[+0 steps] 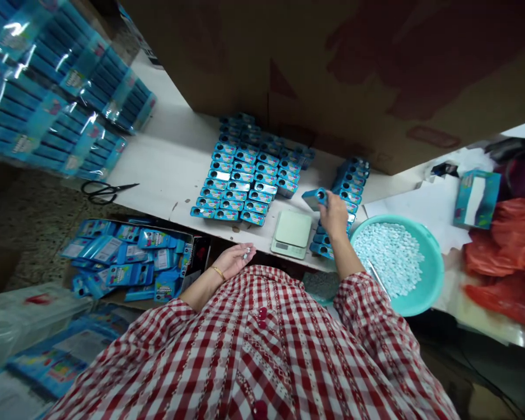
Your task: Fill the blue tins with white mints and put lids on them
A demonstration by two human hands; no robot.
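My right hand (333, 216) is closed on a small blue tin (314, 198), lifted and tilted beside a row of similar tins (350, 188). Palm up near the table's front edge, my left hand (233, 261) has its fingers partly curled around small white pieces (245, 253). Between the two hands lies a pale kitchen scale (291, 233); its pan bears nothing. Rows of blue tins (233, 195), each showing a dark round spot on its top, stand beyond my left hand. A turquoise basin (435, 274) to the right holds many pale small pieces and a metal utensil (378, 279).
Black scissors (107, 189) lie at the table's left edge. Below them is a box of blue packs (126, 262). Wrapped blue packs (52, 87) are stacked at far left. A large cardboard box (332, 70) walls off the back. Red plastic bags (507, 245) lie at right.
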